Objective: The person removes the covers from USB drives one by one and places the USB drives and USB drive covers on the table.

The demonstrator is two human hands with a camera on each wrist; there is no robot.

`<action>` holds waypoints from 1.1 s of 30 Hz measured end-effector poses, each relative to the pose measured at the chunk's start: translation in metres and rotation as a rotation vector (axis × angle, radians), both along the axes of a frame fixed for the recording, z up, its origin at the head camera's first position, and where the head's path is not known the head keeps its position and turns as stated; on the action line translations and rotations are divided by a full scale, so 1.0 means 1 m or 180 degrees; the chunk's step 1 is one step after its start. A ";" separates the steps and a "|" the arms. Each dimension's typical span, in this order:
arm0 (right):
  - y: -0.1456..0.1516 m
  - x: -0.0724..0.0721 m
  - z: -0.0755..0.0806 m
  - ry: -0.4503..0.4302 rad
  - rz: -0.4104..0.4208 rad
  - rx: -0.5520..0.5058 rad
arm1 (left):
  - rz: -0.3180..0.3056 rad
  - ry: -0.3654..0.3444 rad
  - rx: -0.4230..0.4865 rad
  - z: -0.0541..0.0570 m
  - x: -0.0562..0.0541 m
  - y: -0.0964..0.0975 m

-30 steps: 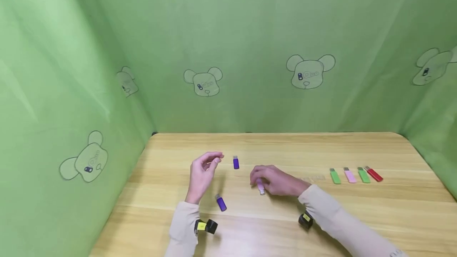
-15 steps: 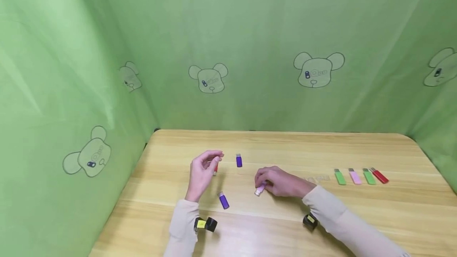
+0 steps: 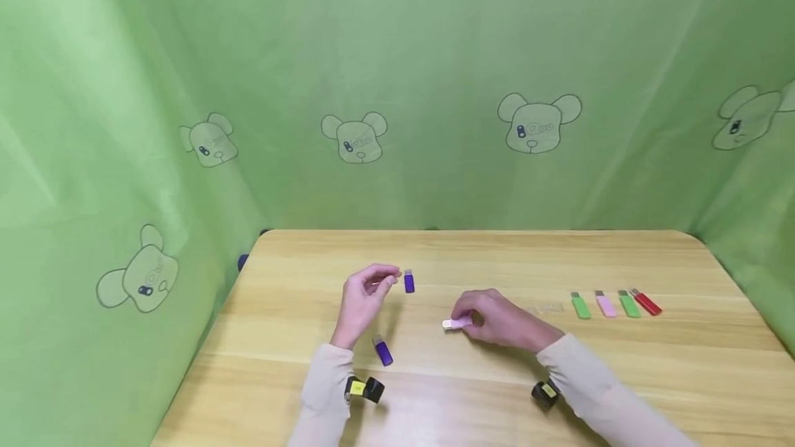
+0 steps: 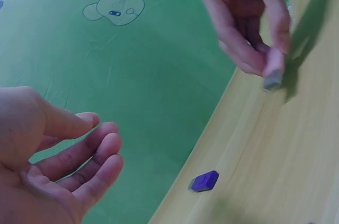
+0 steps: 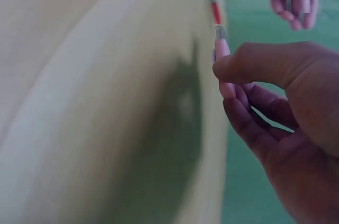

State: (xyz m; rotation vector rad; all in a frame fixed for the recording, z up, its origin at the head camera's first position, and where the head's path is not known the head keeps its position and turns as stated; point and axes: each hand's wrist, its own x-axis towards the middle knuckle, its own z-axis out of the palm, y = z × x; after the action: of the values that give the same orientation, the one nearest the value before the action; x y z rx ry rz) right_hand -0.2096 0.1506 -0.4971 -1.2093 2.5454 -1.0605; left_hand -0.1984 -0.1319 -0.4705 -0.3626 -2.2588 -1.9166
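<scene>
wooden table [image 3: 459, 399]; right hand [image 3: 499, 319] and left hand [image 3: 362, 302] above it.
left curved, cannot tell if holding anything; right pinches the pink usb stick [image 3: 460, 323] over the table. pinch best on the body only, metal plug [image 4: 273, 80] clear of the fingertips.

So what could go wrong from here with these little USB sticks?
The right hand pinches a small pink stick, which might slip out. The clear pieces blend into the wooden table, so they could be overlooked. The red stick lies close beside a green stick; moving one could shift the other.
</scene>
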 end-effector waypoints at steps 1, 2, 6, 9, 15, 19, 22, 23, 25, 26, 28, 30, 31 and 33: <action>0.002 0.001 0.003 0.0020 -0.0055 -0.0012 | -0.0038 -0.0016 -0.0050 0.000 -0.001 0.003; 0.005 0.002 0.007 0.0049 -0.0108 -0.0022 | -0.0074 -0.0031 -0.0104 0.001 -0.001 0.006; 0.013 0.005 0.025 0.0227 -0.0337 -0.0088 | -0.0161 -0.0051 -0.0304 0.001 0.000 0.020; 0.018 0.008 0.039 0.0481 -0.0466 -0.0185 | -0.0256 0.0049 -0.0383 0.003 0.001 0.033; 0.023 0.015 0.055 0.0902 -0.0529 -0.0375 | -0.0586 0.0207 -0.0170 0.004 0.002 0.058; 0.024 0.018 0.061 0.1099 -0.0563 -0.0392 | -0.0742 0.0297 -0.0012 0.005 0.003 0.068; 0.024 0.020 0.064 0.1144 -0.0556 -0.0413 | -0.0827 0.0406 0.0033 0.005 0.003 0.072; 0.024 0.021 0.065 0.1149 -0.0552 -0.0417 | -0.0843 0.0422 0.0039 0.005 0.004 0.073; 0.024 0.022 0.066 0.1156 -0.0548 -0.0428 | -0.0867 0.0439 0.0015 0.006 0.004 0.075; 0.024 0.022 0.066 0.1160 -0.0547 -0.0437 | -0.0873 0.0424 -0.0001 0.006 0.005 0.076; 0.024 0.023 0.066 0.1182 -0.0537 -0.0462 | -0.0889 0.0383 -0.0025 0.007 0.006 0.078; 0.024 0.024 0.065 0.1219 -0.0534 -0.0489 | -0.0901 0.0362 -0.0040 0.008 0.007 0.080; 0.024 0.024 0.064 0.1236 -0.0530 -0.0508 | -0.0894 0.0350 -0.0041 0.009 0.008 0.081; 0.024 0.024 0.062 0.1278 -0.0539 -0.0536 | -0.0872 0.0326 -0.0008 0.008 0.009 0.082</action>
State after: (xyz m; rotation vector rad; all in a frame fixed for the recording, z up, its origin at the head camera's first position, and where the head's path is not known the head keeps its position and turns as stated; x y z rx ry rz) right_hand -0.1855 0.1741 -0.4351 -1.3913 2.9559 -1.1923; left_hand -0.1896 -0.0499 -0.4621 -0.7887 -2.2423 -1.9656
